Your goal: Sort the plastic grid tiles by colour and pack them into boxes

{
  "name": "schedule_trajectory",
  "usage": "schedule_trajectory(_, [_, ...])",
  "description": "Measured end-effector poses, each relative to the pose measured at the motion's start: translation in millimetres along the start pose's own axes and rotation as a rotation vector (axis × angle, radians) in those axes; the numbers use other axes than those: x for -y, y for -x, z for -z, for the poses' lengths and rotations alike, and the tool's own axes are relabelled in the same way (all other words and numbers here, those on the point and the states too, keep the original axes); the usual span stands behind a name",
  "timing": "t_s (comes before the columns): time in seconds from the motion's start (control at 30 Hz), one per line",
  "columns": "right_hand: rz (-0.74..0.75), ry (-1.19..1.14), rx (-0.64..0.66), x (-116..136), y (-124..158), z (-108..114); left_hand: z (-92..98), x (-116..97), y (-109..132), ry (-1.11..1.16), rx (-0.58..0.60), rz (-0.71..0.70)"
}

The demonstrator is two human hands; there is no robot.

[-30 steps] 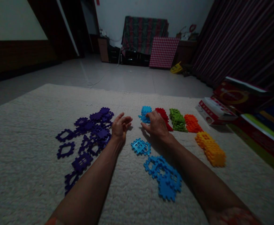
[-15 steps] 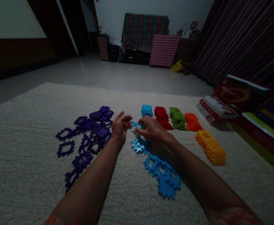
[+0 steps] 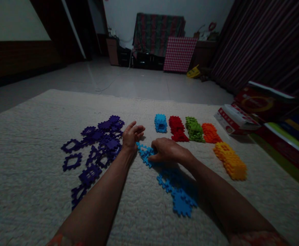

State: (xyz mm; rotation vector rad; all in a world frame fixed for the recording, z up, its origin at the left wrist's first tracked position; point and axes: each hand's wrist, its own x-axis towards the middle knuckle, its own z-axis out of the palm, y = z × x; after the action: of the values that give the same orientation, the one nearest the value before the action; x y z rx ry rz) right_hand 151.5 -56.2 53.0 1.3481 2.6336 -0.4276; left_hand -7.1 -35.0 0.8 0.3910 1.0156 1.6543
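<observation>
My right hand lies low on the rug, its fingers closed on a light blue toothed tile that juts out to its left. Just beneath my right forearm lie more loose blue tiles. My left hand rests on the rug with its fingers loosely curled and apart, holding nothing, at the right edge of a scatter of purple tiles. Beyond my hands stand a blue stack, a red stack, a green stack, an orange stack and a yellow stack.
Everything lies on a cream woven rug. Red and white boxes and more coloured boxes line the right edge by a striped curtain. Grey floor and dark furniture with a checked board are beyond.
My right hand came back from the blue stack, dropped toward me and took hold of a loose blue tile on the rug. My left hand has hardly moved.
</observation>
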Motion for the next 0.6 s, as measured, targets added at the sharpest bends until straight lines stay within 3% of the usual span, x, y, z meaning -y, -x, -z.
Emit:
schedule_trajectory(0.13, [0.058,-0.139,0.029,-10.0,-5.0,4.8,-0.3,-0.1,0.1,0.007,-0.003,0.008])
schedule_trajectory(0.4, [0.249,-0.586,0.212,-57.0,-3.7,19.7,-1.1,-1.0,0.1,0.015,0.019,0.007])
schedule_trajectory(0.47, [0.232,-0.628,0.107,-64.9,-6.3,16.8,-1.3,-2.3,0.0,0.011,0.023,0.02])
schedule_trajectory(0.6, [0.196,-0.399,-0.297,-67.4,-17.0,4.7,-0.4,-3.4,-1.6,-0.001,0.031,0.044])
